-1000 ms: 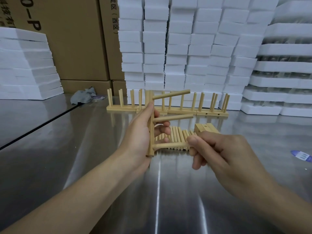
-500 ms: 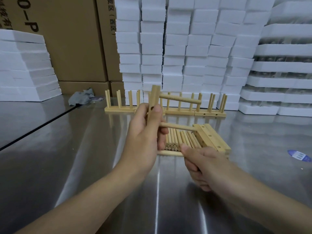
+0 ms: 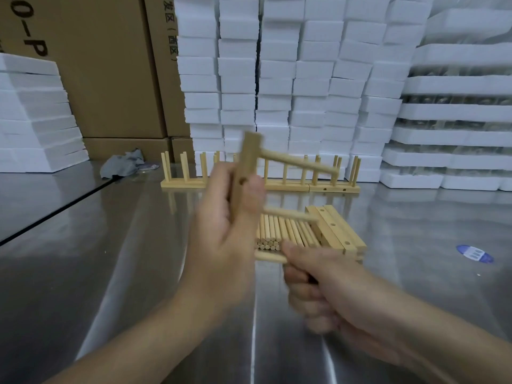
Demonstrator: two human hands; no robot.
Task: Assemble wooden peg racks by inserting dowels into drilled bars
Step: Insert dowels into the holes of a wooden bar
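My left hand grips a drilled wooden bar held upright above the steel table. Three dowels stick out of the bar to the right: a top dowel, a middle dowel and a bottom dowel. My right hand is curled round the outer end of the bottom dowel. Behind my hands lie a pile of loose dowels and a stack of drilled bars. Both hands are motion-blurred.
Finished peg racks stand in a row at the back of the steel table. White foam blocks and cardboard boxes rise behind them. A grey rag lies back left, a blue sticker right.
My right hand dropped lower and closed round the bottom dowel's end. The bar in my left hand tilted, so its dowels now slope down to the right.
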